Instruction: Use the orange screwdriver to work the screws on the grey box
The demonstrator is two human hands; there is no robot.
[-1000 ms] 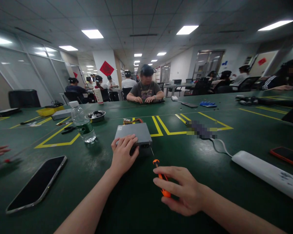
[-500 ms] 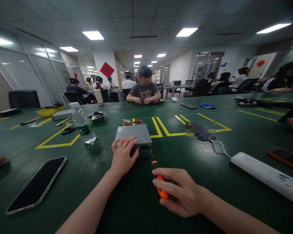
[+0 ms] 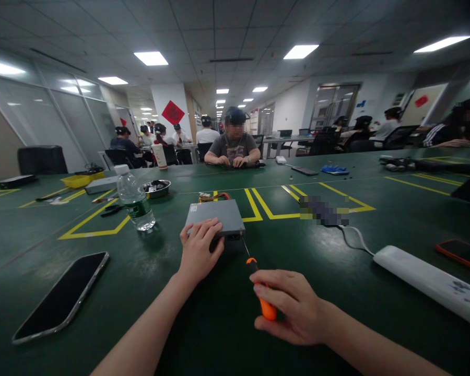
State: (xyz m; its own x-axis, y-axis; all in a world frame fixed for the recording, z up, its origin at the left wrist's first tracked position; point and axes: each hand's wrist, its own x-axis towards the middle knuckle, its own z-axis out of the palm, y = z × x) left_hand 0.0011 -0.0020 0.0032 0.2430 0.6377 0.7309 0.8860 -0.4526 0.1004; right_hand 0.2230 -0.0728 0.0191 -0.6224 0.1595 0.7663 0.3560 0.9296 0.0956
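Observation:
A grey metal computer power supply (image 3: 223, 211) lies on the green table, its bundle of coloured wires (image 3: 215, 197) at the far side. My left hand (image 3: 199, 243) grips its near left part, fingers across the top and thumb bent down by the front face. Between the fingers and thumb of my right hand (image 3: 288, 303) is an orange and black screwdriver (image 3: 267, 308). Its thin shaft points up and left, with the tip at the near right corner of the power supply. Whether the tip sits in a screw is too small to tell.
A water bottle (image 3: 135, 201) and a metal bowl (image 3: 156, 188) of small parts stand left of the power supply. A phone (image 3: 62, 297) lies near left, a white power strip (image 3: 426, 282) at right. Across the table sits a person (image 3: 235, 143).
My right hand has shifted slightly, and the screwdriver handle leans a little more to the right. My left hand stays on the power supply. Another person's hand has left the left edge.

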